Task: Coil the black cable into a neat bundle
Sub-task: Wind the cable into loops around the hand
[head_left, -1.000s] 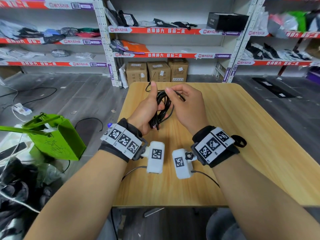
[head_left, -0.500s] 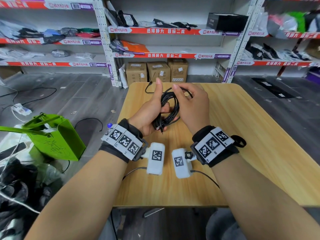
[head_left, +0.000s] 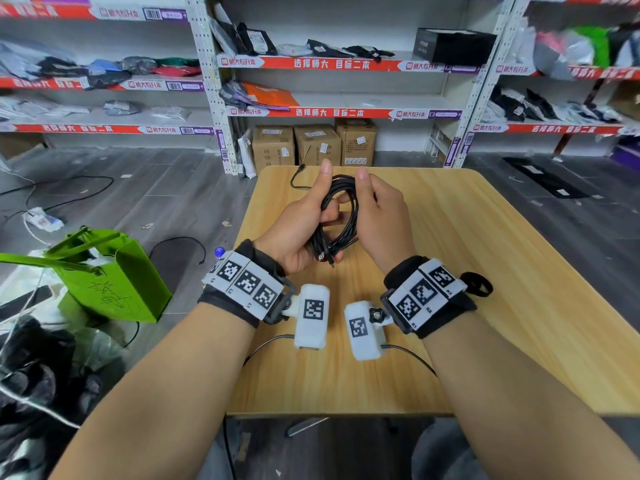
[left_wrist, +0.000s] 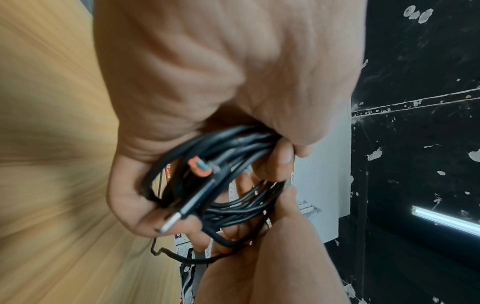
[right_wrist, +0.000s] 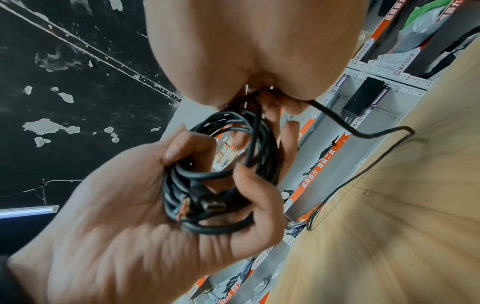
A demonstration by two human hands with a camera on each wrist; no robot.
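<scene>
The black cable [head_left: 341,216] is wound into several loops held upright above the wooden table [head_left: 485,271]. My left hand [head_left: 308,220] grips the coil's lower left side, thumb pointing up; its fingers curl round the loops [right_wrist: 221,164]. A metal-tipped plug [left_wrist: 174,218] and an orange tag [left_wrist: 197,166] lie against the palm. My right hand [head_left: 375,209] pinches a strand at the top right of the coil [right_wrist: 259,98]. A loose tail [head_left: 296,180] trails onto the table toward its far edge [right_wrist: 376,131].
A green paper bag [head_left: 110,282] stands on the floor to the left, with bags and loose cables around it. Cardboard boxes [head_left: 311,143] and stocked shelves [head_left: 346,64] stand behind the table. The wrist camera units [head_left: 311,317] hang just over the tabletop.
My right hand has carried its strand leftward against the coil, adding a loop. Both hands have risen slightly and drawn together. The tail on the table has barely moved.
</scene>
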